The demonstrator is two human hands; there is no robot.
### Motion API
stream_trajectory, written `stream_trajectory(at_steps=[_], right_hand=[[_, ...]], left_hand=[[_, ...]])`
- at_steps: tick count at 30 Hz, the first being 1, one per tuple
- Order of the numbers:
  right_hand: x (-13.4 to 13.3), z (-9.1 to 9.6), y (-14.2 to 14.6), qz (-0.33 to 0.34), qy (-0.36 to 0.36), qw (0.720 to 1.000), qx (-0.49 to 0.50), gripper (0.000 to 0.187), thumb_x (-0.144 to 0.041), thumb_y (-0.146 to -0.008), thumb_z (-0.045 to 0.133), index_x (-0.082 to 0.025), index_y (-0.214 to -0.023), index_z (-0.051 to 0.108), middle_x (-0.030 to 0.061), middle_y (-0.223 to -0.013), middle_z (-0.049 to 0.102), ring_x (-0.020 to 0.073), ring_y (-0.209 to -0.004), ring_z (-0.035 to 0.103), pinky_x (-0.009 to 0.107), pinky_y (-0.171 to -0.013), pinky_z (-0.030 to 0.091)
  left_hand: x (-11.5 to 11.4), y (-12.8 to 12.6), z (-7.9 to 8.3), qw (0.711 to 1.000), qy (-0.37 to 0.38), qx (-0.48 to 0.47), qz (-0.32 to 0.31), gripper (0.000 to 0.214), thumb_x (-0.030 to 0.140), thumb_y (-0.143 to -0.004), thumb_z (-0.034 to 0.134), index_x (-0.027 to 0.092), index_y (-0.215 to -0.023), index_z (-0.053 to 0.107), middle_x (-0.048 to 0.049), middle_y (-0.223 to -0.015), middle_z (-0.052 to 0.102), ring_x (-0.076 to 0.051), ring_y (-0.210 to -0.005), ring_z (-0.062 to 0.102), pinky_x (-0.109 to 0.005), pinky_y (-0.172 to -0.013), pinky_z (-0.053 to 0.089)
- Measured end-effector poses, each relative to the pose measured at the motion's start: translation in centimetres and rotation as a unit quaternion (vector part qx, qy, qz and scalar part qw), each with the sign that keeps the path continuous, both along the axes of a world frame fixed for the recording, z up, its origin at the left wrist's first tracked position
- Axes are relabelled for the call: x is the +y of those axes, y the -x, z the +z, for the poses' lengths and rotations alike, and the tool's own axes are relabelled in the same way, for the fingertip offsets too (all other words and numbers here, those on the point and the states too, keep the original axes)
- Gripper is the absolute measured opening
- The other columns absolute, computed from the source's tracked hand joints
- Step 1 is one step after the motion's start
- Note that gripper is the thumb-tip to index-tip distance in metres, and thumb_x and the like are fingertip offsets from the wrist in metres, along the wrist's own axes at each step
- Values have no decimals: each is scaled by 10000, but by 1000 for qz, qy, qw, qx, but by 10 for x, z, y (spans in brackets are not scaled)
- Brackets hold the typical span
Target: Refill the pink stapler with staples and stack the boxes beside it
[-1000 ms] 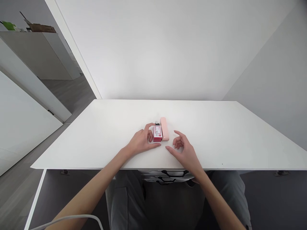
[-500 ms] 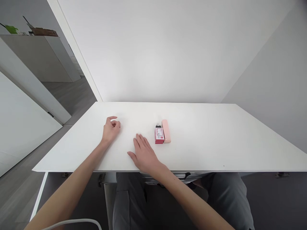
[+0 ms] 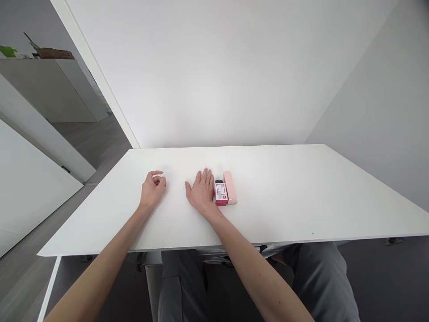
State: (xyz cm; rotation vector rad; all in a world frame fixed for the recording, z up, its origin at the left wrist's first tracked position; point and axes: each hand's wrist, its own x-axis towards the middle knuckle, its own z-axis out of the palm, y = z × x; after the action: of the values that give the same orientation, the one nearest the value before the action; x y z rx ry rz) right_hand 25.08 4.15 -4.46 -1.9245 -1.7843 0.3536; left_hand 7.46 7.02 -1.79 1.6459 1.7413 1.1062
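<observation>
My right hand (image 3: pixel 201 191) lies flat and open on the white table (image 3: pixel 284 192), its fingers pointing away from me and the thumb out to the left. Its little-finger side is right up against a small red-and-white box (image 3: pixel 220 192); I cannot tell whether they touch. Just behind the box sits a small black piece with a light tip (image 3: pixel 219 180), its kind unclear. A long pink case (image 3: pixel 230 188) lies along the box's right side. Farther left, my left hand (image 3: pixel 152 190) rests on its side, loosely curled with the index finger stretched apart. Nothing shows in it.
A plain white wall (image 3: pixel 208 80) rises behind the table's back edge. At the left are a doorway and a cabinet (image 3: pixel 30 89) with a brown thing and a green thing on top. My knees (image 3: pixel 323 277) are under the table's front edge.
My right hand has slid forward across the table and turned, coming up beside the red-and-white box. My left hand keeps its pose. The view has shifted slightly.
</observation>
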Motion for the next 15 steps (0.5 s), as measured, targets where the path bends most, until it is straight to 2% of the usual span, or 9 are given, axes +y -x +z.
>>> stream_trajectory(at_steps=[8, 15], right_hand=[[1, 0, -4, -21, -3, 1000, 13, 783, -466, -1071, 425, 83, -1613, 296, 336, -1725, 127, 443, -1630, 50, 588, -1292, 69], [2, -2, -22, -34, 0, 999, 14, 792, -478, -1066, 423, 85, -1608, 292, 358, -1716, 126, 448, -1629, 30, 616, -1281, 63]], left_hand=[[-1, -2, 1, 1000, 1, 2, 4, 342, 327, -804, 570, 246, -1136, 579, 42, -741, 637, -172, -680, 563, -294, -676, 438], [0, -4, 4, 1000, 7, 13, 6, 342, 327, -799, 569, 248, -1131, 580, 39, -743, 646, -175, -661, 555, -295, -645, 429]])
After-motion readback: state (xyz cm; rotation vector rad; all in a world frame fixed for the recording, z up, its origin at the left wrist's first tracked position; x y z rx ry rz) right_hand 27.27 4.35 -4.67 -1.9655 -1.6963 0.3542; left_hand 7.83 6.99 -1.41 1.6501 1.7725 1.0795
